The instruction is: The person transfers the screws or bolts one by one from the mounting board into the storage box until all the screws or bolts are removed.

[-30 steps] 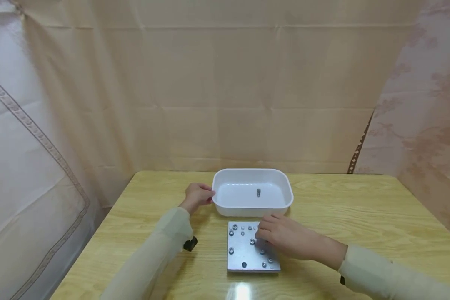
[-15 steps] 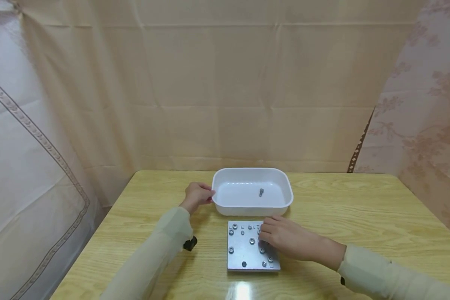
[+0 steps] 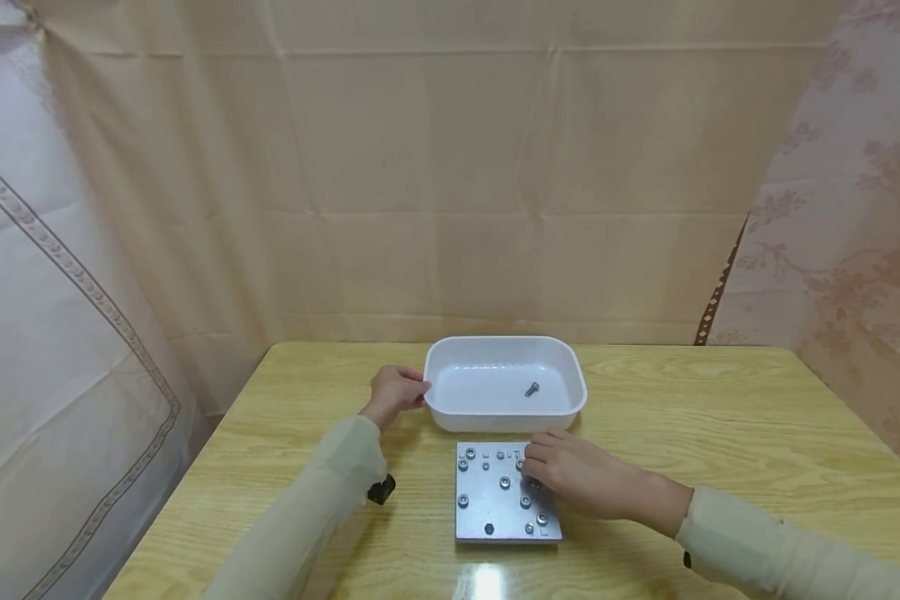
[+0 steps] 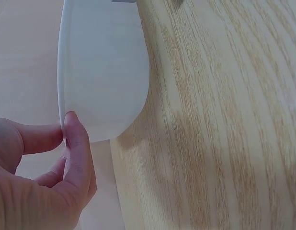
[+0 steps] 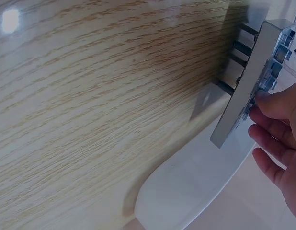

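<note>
My left hand (image 3: 395,392) pinches the left rim of a white plastic tray (image 3: 465,424); the left wrist view shows thumb and fingers (image 4: 77,148) on either side of the tray's edge. One loose bolt (image 3: 532,389) lies inside the tray. In front stands a square metal plate (image 3: 483,487) bearing several socket-head bolts and open holes. My right hand (image 3: 581,475) covers its upper right part. From the right wrist, thumb and forefinger pinch a bolt head at the face of the plate (image 5: 248,91); that bolt is mostly hidden. Bolt shanks (image 5: 242,48) protrude beneath the plate.
Everything stands on a wood-grain table (image 3: 690,425). A beige curtain (image 3: 495,208) hangs behind its far edge, with pale cloths at both sides. A dark wrist strap piece (image 3: 381,489) shows below the left sleeve.
The loose bolt in the tray has rolled slightly to the right and turned. My right hand has shifted a little to the right over the plate. The left hand stays at the rim.
</note>
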{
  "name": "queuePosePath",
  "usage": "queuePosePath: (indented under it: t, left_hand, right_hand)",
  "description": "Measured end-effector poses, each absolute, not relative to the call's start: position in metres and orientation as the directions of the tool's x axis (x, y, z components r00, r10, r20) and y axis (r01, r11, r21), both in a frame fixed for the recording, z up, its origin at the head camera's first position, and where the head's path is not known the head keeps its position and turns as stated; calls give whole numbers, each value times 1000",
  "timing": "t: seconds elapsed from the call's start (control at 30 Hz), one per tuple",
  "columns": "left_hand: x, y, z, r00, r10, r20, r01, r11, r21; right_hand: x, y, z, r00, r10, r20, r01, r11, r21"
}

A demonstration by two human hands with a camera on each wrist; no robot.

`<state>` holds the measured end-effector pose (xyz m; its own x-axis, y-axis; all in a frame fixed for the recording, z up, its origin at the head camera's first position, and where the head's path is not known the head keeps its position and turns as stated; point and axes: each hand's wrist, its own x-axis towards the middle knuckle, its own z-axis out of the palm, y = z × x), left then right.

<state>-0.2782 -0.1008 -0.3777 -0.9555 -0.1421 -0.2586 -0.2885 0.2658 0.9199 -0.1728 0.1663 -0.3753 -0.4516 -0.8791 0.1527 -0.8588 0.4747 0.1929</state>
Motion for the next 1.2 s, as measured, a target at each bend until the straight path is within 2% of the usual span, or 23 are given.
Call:
queuePosePath:
  t: [0.4, 1.03, 1.2]
  left_hand:
    - [-278, -102, -377, -956, -139, -260, -291, 303, 907]
    - [-277, -103, -377, -961, -118, -250, -273, 269, 924]
    - [-277, -103, -377, -961, -116, -253, -275, 265, 924]
  right_hand:
    - [-173, 166, -377, -440, -885, 153, -861, 464, 208]
    - [-176, 169, -379, -406, -897, 173, -878, 436, 200]
    - [-175, 169, -377, -416, -896, 159, -878, 441, 188]
